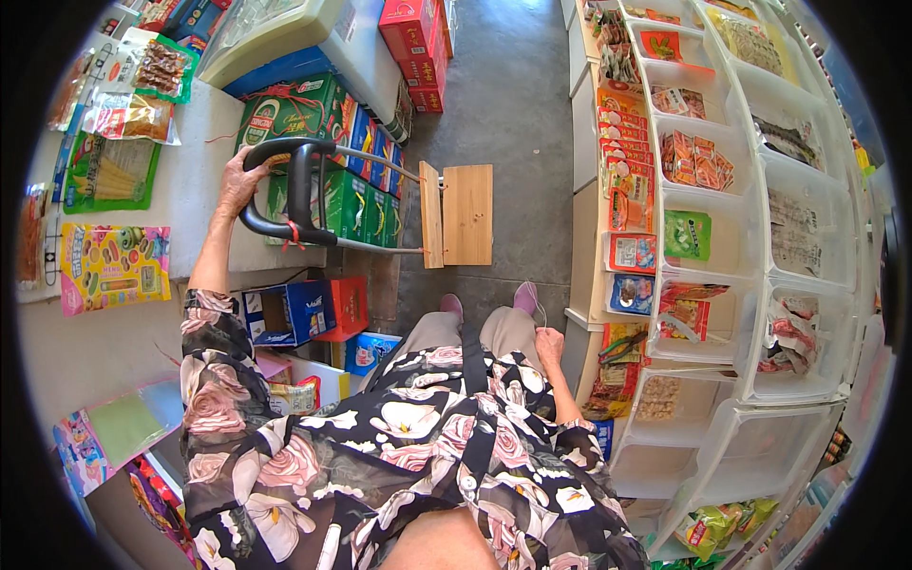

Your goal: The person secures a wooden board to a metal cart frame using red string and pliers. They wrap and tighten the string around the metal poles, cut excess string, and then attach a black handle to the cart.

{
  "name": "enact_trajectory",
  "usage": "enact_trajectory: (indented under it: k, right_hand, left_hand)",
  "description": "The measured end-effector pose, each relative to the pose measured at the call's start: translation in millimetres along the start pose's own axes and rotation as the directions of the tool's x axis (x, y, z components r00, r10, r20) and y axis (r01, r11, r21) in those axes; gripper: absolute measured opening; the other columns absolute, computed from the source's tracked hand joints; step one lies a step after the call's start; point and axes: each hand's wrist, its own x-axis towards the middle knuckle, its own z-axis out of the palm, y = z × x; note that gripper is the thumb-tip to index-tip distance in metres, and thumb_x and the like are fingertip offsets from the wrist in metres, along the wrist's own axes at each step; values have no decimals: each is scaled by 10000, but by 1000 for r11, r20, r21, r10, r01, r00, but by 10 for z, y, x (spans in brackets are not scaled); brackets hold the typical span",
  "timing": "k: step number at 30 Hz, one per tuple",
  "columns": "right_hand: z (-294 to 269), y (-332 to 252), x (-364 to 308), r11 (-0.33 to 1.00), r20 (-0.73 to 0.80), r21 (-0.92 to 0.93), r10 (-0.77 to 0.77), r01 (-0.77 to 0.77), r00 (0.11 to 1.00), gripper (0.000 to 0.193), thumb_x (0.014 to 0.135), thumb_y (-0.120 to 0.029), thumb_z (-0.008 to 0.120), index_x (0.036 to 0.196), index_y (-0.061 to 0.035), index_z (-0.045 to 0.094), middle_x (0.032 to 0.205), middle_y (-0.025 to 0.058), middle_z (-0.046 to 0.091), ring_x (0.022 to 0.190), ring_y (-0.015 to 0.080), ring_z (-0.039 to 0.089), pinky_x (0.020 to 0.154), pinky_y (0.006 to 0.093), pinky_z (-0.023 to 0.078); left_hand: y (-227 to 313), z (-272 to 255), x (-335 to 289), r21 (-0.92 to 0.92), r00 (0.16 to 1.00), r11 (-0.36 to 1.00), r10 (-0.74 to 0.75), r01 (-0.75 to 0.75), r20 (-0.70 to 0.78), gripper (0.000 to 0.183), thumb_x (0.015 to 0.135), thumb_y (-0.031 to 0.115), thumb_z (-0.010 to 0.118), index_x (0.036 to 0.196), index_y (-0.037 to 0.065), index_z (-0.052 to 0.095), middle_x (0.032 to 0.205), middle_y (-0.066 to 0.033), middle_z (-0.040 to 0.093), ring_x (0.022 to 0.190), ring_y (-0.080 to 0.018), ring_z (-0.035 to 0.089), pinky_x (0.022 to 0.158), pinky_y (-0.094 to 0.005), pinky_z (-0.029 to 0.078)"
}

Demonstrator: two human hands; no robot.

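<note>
Wraps left grip (241, 177) round the black handle (300, 190) of a trolley (468, 214); closes right grip (549, 348) on thin cord (541, 309). Looks stiff, fairly light; best held by that handle.

Upright wooden-based trolley (432, 218), black looped handle (299, 195).

Black trolley handle (300, 185), honey-brown wooden board (468, 215), and here's a black blouse (408, 418) blooming with pink roses, white lilies; mauve shoes (525, 297)!
</note>
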Motion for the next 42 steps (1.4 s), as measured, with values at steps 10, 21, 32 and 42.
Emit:
enact_trajectory:
  k: [10,21,32,42]
  right_hand:
    - [169,54,-42,955,139,-248,199,-160,970,281,805,-206,487,949,-58,677,960,222,641,905,403,604,808,463,472]
    - [830,293,100,833,235,-553,128,25,963,280,765,-238,577,928,-12,556,1012,172,481,985,333,519,762,427,504]
    - [753,360,346,807,280,-565,385,-174,879,395,760,-313,571,1004,-3,553,1101,185,475,1063,339,456,816,428,481]
    - [710,332,469,812,334,-563,392,-153,857,457,764,-330,583,1046,26,537,1078,222,486,1060,362,455,831,445,462]
  left_hand:
    - [-151,-18,84,505,991,863,50,19,-122,258,778,203,646,975,75,539,728,-124,587,693,-292,573,650,-394,441]
    - [-295,105,157,477,987,869,-66,131,-150,158,831,94,589,973,48,535,667,20,441,589,-86,422,530,-252,369]
    - [-735,382,-735,510,922,768,-309,388,-235,232,816,113,565,1035,35,563,646,-7,509,536,-101,488,480,-269,405]
    - [-1039,1193,-2773,-158,449,499,-853,852,-267,156,690,20,566,843,49,555,677,2,514,565,-123,501,523,-273,437]
